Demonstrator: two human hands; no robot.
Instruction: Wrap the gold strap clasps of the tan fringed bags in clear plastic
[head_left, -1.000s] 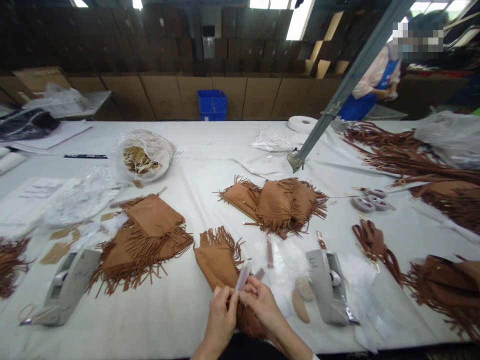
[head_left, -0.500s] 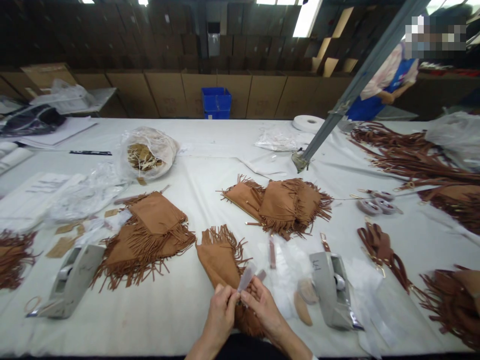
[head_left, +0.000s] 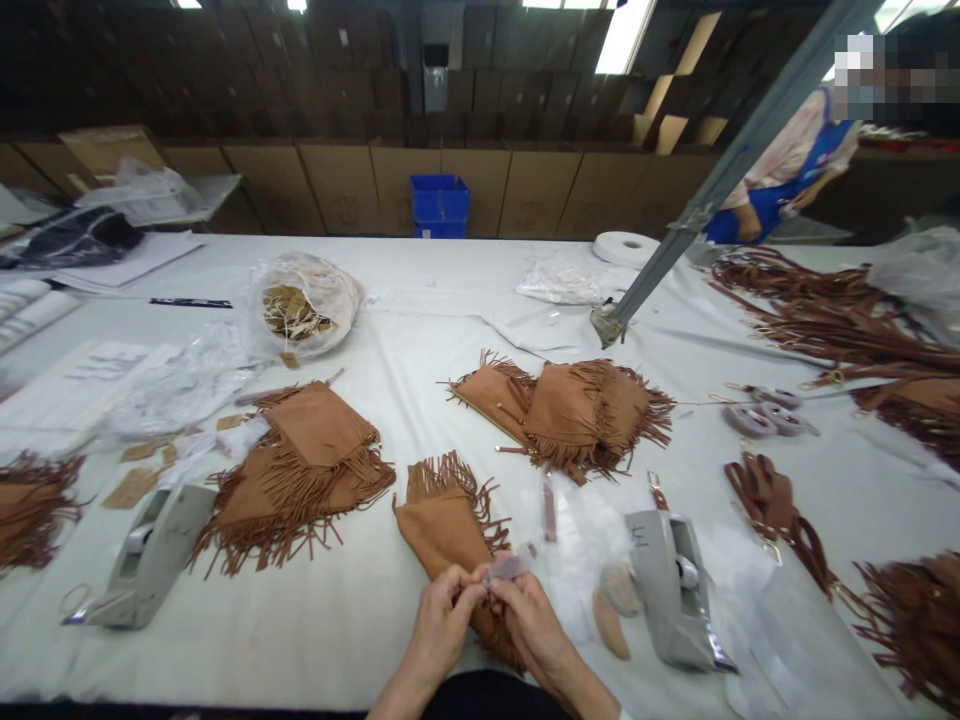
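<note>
My left hand (head_left: 442, 620) and my right hand (head_left: 529, 620) meet at the near edge of the white table (head_left: 420, 310). Both pinch a small pale strip (head_left: 507, 569), held low and nearly flat between the fingertips. Under the hands lies a tan fringed suede bag (head_left: 442, 515), its fringe pointing away from me. A grey tape dispenser (head_left: 675, 590) stands just right of my right hand. Two tan oval pieces (head_left: 611, 605) lie between the hand and that dispenser.
Stacks of fringed bags lie at left (head_left: 300, 470) and centre (head_left: 570, 405). A second tape dispenser (head_left: 146, 555) sits at left. Brown straps (head_left: 825, 320) pile at right, and a plastic bag of tags (head_left: 300, 305) sits beyond. A metal post (head_left: 712, 180) slants up. A person in blue stands far right.
The pale strip, earlier held upright between my fingertips, now lies lower and flatter. My hands have shifted slightly forward over the bag.
</note>
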